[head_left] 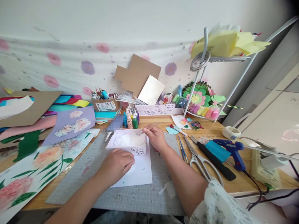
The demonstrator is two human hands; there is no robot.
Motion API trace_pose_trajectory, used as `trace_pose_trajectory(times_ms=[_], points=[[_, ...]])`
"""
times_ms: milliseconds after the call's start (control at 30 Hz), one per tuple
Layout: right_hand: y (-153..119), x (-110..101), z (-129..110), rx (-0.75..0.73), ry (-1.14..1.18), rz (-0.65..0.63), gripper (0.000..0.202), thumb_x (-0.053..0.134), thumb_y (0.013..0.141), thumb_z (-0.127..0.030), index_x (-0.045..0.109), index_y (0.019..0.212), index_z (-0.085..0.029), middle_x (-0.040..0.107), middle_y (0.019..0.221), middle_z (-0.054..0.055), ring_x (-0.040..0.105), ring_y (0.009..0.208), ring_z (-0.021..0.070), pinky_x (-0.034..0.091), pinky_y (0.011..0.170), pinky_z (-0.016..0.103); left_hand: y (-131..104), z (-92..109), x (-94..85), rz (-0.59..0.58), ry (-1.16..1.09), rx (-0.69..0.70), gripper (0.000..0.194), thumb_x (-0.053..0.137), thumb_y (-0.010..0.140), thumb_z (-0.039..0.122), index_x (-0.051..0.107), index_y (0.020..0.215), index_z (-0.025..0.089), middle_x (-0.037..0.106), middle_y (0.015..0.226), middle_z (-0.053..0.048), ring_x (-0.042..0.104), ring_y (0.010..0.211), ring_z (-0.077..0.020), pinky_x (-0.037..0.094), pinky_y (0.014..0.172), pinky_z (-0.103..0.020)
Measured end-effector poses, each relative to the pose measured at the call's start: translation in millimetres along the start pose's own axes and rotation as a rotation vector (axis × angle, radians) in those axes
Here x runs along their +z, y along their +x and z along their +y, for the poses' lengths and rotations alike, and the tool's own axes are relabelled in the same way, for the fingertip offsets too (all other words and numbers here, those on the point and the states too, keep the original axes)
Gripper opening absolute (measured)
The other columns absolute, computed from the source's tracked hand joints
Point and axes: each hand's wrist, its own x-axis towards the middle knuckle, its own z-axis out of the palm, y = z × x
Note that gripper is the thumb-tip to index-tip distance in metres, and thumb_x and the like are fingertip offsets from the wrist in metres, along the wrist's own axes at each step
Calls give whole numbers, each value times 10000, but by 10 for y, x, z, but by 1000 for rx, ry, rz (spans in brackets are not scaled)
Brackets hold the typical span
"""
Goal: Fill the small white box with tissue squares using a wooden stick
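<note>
White card box (126, 151) is placed at the twelve-o'clock end of a white sheet (141, 174). Its white contents (130, 140) are apparently being worked; steadying seems called for. The left hand (122, 163) is curled at six o'clock, the right hand (156, 136) at three; whether anything is gripped cannot be told. Bottles (132, 120) are ranged at twelve.

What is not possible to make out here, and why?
Head view:
Whether the right hand pinches anything: too blurred.
Writing on the white box: too small.
Blue item behind it: partly pixelated.
Scissors: handles partly behind the right arm.
Flower sheet: cut by left edge.
</note>
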Motion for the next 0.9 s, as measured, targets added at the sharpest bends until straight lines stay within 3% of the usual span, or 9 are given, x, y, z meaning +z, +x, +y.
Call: trace_pose_trajectory(times_ms=[100,167,233,367,467,600,800,900], points=[[-5,6,-17,-10,17,-18,273,638,835,-417,673,642,-227,744,756,50,695,779,202,549,751,336,4,10,-151,30,35,46,272,471,937,177,702,795,199,766,991,-38,698,860,-210,473,784,-332],[-13,13,-31,-12,31,-31,284,635,838,-433,670,645,-228,740,753,49,694,774,199,549,748,334,28,23,-277,60,14,5,268,441,952,201,684,842,179,751,853,-40,684,769,-187,481,715,-299],[-22,20,-44,-6,40,-42,291,634,840,-450,676,658,-226,739,759,50,694,774,195,548,745,329,82,23,-406,89,22,-83,292,419,959,238,649,790,174,700,708,-29,650,665,-182,457,626,-287],[-35,27,-61,10,39,-49,299,629,846,-456,692,674,-219,737,768,57,696,766,190,546,733,322,279,-59,-578,152,-118,-291,268,463,943,362,615,800,194,684,681,2,646,612,-170,433,574,-260],[-36,28,-72,10,36,-40,297,634,846,-453,703,677,-218,739,771,59,695,756,187,545,728,321,432,-168,-555,185,-284,-450,275,508,913,449,616,832,210,709,724,8,688,652,-182,447,583,-251],[-40,34,-88,6,43,-14,290,640,842,-457,710,683,-226,741,766,54,693,754,187,545,730,325,495,-281,-383,259,-397,-585,288,511,899,476,647,901,223,725,763,1,709,702,-199,471,636,-268],[-81,39,-112,36,31,24,253,644,848,-409,713,686,-228,733,736,41,689,706,177,541,674,309,393,-422,-345,222,-295,-547,243,550,849,437,697,807,249,738,726,8,685,714,-220,455,684,-299],[-100,27,-167,30,16,90,232,613,882,-362,704,721,-221,712,729,39,668,686,170,534,659,311,367,-485,-370,221,-299,-608,257,544,857,458,671,773,250,714,670,23,656,647,-203,430,621,-286]])
